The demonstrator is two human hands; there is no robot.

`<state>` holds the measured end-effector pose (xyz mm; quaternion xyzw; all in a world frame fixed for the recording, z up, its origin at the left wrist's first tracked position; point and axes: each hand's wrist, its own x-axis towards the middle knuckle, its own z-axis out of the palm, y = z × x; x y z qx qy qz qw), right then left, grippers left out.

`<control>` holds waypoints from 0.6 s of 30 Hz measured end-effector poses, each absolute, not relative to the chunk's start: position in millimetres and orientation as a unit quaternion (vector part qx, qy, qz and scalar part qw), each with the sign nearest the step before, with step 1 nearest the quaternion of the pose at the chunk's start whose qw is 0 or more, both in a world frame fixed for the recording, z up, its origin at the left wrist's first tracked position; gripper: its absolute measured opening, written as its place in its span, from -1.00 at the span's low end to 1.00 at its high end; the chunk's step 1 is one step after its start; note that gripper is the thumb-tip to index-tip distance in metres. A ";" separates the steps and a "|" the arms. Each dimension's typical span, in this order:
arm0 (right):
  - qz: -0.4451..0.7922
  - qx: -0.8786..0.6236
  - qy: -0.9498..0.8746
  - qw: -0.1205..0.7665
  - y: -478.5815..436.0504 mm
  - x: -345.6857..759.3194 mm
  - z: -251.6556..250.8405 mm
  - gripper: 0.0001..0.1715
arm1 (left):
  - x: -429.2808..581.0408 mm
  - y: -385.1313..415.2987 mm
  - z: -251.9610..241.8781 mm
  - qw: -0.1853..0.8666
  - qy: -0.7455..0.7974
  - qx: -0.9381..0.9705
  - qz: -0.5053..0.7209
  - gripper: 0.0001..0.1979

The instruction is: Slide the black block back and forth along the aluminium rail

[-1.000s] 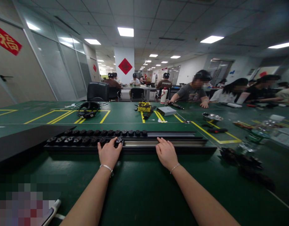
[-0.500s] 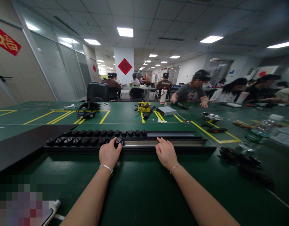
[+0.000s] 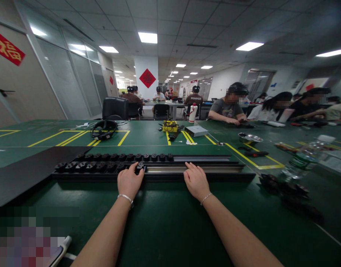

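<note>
Pinching a knobbly black module [image 3: 140, 167] seated in the long, silvery-floored front rail [image 3: 166, 169], the left hand [image 3: 130, 180] was apart from the right hand [image 3: 196, 181], spread loosely on that rail. Beyond the rail, a co-worker's hands [image 3: 233, 121] had drawn closer together.

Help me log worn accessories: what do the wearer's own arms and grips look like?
The left grip and right grip are ungloved human hands. The left arm and right arm show no sleeves, cables or markings. The left arm has a silvery bracelet; the right, a thinner-looking bracelet, also pale.
</note>
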<state>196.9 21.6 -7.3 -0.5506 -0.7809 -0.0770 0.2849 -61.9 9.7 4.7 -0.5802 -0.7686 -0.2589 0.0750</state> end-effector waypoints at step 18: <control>-0.075 -0.549 -0.779 0.292 21.1 196.1 -8.4 -0.61 | -63.3 10.0 4.8 0.057 -0.767 -0.585 -0.259 -0.52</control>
